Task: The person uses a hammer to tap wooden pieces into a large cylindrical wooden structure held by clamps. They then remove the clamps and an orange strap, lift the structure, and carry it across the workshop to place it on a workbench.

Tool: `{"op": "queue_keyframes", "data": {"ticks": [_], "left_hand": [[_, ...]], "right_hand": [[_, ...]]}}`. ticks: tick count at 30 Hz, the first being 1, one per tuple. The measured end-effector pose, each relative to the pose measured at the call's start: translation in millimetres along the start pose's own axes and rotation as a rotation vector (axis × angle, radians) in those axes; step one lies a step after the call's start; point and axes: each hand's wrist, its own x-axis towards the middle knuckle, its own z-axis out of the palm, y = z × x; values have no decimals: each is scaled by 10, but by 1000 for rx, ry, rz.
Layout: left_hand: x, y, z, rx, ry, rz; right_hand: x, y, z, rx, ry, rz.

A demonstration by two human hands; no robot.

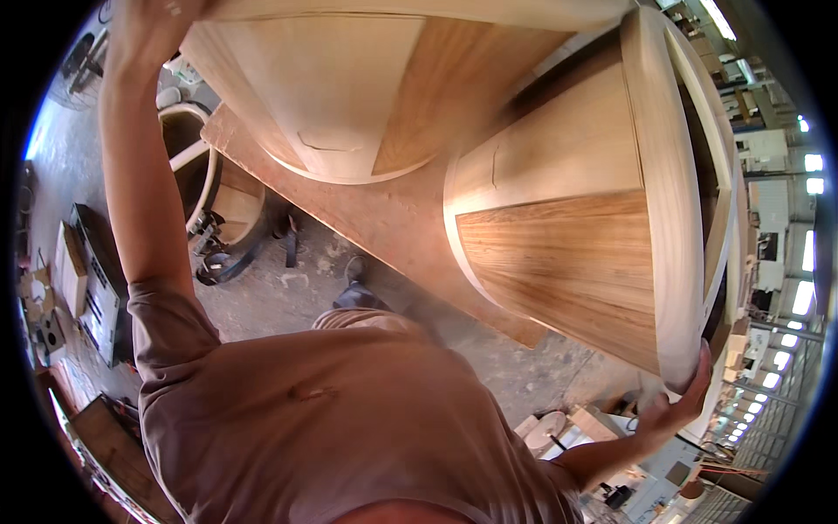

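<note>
Two large, tapered, rounded pieces of pale wood with darker grained panels stand side by side on a brown board. The left wooden piece (349, 96) reaches the top of the picture. The right wooden piece (559, 253) shows a thick pale rim with an opening beyond it. My right hand (685, 397) grips the lower end of that rim, fingers curled over its edge and thumb apart. Up at the left, my left hand (157, 22) is beside the top corner of the left piece. Its fingers are cut off by the picture edge and blurred.
The brown board (375, 218) slants across in front of me. On the concrete floor at left stands a round wooden frame (236, 205) with black straps or clamps around it. Flat panels (92, 279) lie farther left. Cluttered benches (646, 472) are at lower right.
</note>
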Motion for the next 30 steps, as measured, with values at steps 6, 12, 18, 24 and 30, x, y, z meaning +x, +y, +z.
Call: {"op": "queue_keyframes", "data": {"ticks": [6,12,18,24,30], "left_hand": [[167,521,47,259,-288,320],[70,789,141,286,-94,447],[-213,1640,-56,337,-193,262],[-790,2310,-364,-22,-419,272],[-938,2879,-512,-430,-56,736]], "right_hand": [[32,230,407,-345,443,-242],[132,405,273,-360,434,-350],[-146,1000,286,-372,458,-336],[-508,1759,223,-219,534,-366],[-1690,1766,730,-450,739,350]]}}
